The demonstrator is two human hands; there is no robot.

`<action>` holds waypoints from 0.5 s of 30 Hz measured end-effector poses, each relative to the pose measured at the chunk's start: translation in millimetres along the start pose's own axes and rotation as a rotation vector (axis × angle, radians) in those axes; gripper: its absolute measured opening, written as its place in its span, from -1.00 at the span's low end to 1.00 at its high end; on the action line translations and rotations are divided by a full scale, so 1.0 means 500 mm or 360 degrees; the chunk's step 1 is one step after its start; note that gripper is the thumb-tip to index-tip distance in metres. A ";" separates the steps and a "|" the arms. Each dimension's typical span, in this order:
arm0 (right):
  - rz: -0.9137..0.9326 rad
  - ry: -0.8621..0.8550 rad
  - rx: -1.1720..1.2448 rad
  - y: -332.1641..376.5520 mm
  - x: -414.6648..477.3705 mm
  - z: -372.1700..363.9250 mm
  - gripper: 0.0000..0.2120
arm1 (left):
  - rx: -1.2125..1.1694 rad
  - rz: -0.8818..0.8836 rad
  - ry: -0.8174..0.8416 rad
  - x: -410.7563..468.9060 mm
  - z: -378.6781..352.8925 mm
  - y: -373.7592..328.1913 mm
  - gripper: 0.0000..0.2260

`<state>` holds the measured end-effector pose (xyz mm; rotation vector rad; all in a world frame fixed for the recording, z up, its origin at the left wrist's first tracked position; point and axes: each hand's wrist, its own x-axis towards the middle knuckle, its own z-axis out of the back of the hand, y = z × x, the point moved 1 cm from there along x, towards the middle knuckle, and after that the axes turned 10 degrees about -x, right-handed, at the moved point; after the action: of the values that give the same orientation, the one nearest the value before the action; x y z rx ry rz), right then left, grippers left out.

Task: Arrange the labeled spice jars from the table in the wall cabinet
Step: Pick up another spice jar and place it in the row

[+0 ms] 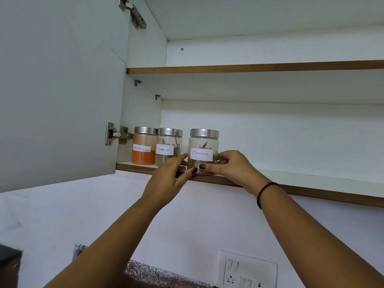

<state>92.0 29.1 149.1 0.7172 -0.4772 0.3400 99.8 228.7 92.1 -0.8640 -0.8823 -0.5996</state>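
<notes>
Cinnamon jar, clasped on both sides by the left hand and right hand, is held at the very front edge of the lower shelf; if released there, it may be tipped off that edge.

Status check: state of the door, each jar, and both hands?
Cabinet door: open.
Red chilli powder jar: lid on, upright on lower shelf.
Left cinnamon jar: lid on, upright, beside it.
Right cinnamon jar: lid on, upright at shelf front.
Left hand: grips right cinnamon jar.
Right hand: grips right cinnamon jar.
</notes>
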 end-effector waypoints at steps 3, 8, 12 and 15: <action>-0.0012 0.0167 0.0062 -0.013 0.003 0.011 -0.56 | 0.0053 -0.0005 -0.0081 0.001 -0.007 0.005 -0.51; -0.0125 0.0157 0.0242 -0.035 0.025 0.014 -0.63 | 0.0036 -0.0006 -0.0158 0.002 -0.013 0.000 -0.56; -0.0131 0.0093 0.0123 -0.041 0.045 -0.003 -0.41 | 0.0117 -0.0058 -0.0214 -0.007 -0.022 -0.008 -0.62; -0.0176 0.0039 0.0047 -0.036 0.050 -0.008 -0.28 | 0.0136 -0.0035 -0.0259 -0.009 -0.029 -0.014 -0.64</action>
<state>122.3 22.5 149.8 0.7641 -0.4087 0.2524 98.3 213.1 86.1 -0.8345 -1.0585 -0.5118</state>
